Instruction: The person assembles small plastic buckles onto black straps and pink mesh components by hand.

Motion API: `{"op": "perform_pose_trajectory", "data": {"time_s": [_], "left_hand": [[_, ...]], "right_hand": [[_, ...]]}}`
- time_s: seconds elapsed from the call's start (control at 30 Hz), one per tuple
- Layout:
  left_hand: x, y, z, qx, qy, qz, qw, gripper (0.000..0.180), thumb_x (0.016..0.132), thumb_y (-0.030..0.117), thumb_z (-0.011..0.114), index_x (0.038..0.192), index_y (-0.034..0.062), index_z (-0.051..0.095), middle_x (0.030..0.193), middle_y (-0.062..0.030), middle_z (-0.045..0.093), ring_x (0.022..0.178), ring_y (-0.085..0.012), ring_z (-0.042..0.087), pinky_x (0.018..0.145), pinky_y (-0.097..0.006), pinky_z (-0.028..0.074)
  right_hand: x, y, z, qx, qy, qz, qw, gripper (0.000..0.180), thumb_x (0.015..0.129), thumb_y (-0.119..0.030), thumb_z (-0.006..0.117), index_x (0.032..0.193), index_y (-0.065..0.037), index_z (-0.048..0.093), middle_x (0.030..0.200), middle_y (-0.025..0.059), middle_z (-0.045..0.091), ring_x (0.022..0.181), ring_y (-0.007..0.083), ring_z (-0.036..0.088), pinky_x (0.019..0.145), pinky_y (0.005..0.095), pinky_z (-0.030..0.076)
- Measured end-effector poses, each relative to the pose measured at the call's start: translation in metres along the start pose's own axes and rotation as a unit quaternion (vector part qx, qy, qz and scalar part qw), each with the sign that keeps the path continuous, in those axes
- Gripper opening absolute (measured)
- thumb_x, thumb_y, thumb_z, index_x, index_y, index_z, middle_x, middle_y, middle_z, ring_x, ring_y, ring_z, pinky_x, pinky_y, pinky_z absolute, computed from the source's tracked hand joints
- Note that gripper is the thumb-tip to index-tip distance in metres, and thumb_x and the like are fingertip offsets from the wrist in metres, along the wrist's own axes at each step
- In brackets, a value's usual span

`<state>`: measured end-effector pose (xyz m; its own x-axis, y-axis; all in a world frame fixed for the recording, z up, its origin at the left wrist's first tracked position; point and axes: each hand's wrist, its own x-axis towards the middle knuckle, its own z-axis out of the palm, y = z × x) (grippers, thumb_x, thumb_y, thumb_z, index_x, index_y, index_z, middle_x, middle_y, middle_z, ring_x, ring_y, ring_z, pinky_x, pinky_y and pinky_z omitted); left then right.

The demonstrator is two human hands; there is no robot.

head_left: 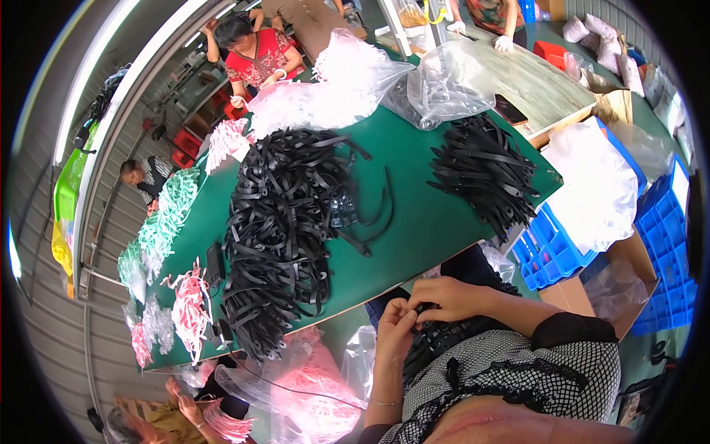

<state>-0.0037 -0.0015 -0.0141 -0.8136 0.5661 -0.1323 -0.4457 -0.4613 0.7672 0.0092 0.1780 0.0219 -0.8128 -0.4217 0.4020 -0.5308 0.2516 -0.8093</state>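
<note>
My left hand (397, 323) and my right hand (444, 297) meet in front of my body, just off the table's near edge. Both are closed in a pinch, fingertips together. A small dark bit shows between them, but the fingers hide what it is. Under my hands, black straps (433, 344) lie in my lap. On the green table (403, 229), a big tangled heap of black straps (277, 222) spreads to the left. A neater bundle of black straps (488, 174) rests at the right, and one loose curved strap (384, 211) lies between them.
Clear plastic bags (451, 85) and white-pink straps (325, 96) cover the far side. Mint-green straps (176, 200) and pink straps (192, 307) line the left. Blue crates (551, 248) and a cardboard box (632, 277) stand at right. Co-workers (259, 59) sit around the table.
</note>
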Motion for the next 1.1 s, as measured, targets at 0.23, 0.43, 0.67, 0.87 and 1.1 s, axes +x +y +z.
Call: {"op": "perform_pose_trajectory", "data": {"time_s": [0.23, 0.43, 0.67, 0.87, 1.1], "left_hand": [[0.0, 0.005, 0.01, 0.14, 0.088, 0.092, 0.982, 0.016, 0.078, 0.0, 0.061, 0.093, 0.0012, 0.055, 0.081, -0.0036, 0.058, 0.068, -0.0105, 0.054, 0.06, -0.021, 0.045], [-0.001, 0.01, 0.02, 0.242, 0.061, 0.107, 0.962, 0.015, 0.077, 0.001, 0.063, 0.091, 0.0002, 0.058, 0.079, -0.0031, 0.06, 0.069, -0.0079, 0.054, 0.062, -0.019, 0.044], [-0.003, 0.025, 0.022, 0.393, -0.017, 0.012, 0.919, 0.013, 0.082, 0.013, 0.058, 0.085, 0.0001, 0.059, 0.072, -0.0021, 0.058, 0.063, -0.0063, 0.051, 0.057, -0.018, 0.04], [-0.007, 0.01, 0.014, 0.089, -0.076, -0.011, 0.993, 0.022, 0.081, 0.021, 0.059, 0.075, -0.0008, 0.056, 0.062, -0.0028, 0.053, 0.054, -0.0077, 0.047, 0.05, -0.019, 0.036], [-0.007, -0.016, -0.001, -0.109, -0.101, 0.022, 0.989, 0.034, 0.076, 0.029, 0.064, 0.083, -0.0034, 0.057, 0.068, -0.01, 0.058, 0.044, -0.0102, 0.045, 0.042, -0.02, 0.035]], "right_hand": [[-0.003, 0.0, -0.003, -0.09, 0.114, 0.008, 0.989, 0.015, 0.08, -0.018, 0.061, 0.083, -0.004, 0.058, 0.076, 0.0074, 0.054, 0.068, 0.023, 0.054, 0.059, 0.0301, 0.043], [-0.01, 0.014, 0.004, 0.062, 0.04, 0.111, 0.991, 0.023, 0.084, -0.02, 0.055, 0.07, -0.001, 0.058, 0.059, 0.007, 0.054, 0.054, 0.0174, 0.052, 0.052, 0.0294, 0.04], [-0.009, 0.007, 0.006, 0.197, 0.036, 0.142, 0.969, 0.026, 0.085, -0.018, 0.053, 0.065, -0.001, 0.057, 0.054, 0.0003, 0.051, 0.05, 0.0061, 0.044, 0.046, 0.0242, 0.035], [-0.014, -0.005, 0.014, 0.351, 0.011, 0.149, 0.924, 0.029, 0.085, -0.019, 0.052, 0.061, -0.004, 0.053, 0.054, -0.0037, 0.046, 0.047, 0.0028, 0.036, 0.043, 0.0195, 0.026], [-0.02, -0.007, 0.018, 0.468, 0.024, 0.176, 0.866, 0.03, 0.085, -0.016, 0.051, 0.06, 0.0, 0.052, 0.055, -0.0003, 0.047, 0.047, 0.0049, 0.039, 0.043, 0.0206, 0.029]]}}
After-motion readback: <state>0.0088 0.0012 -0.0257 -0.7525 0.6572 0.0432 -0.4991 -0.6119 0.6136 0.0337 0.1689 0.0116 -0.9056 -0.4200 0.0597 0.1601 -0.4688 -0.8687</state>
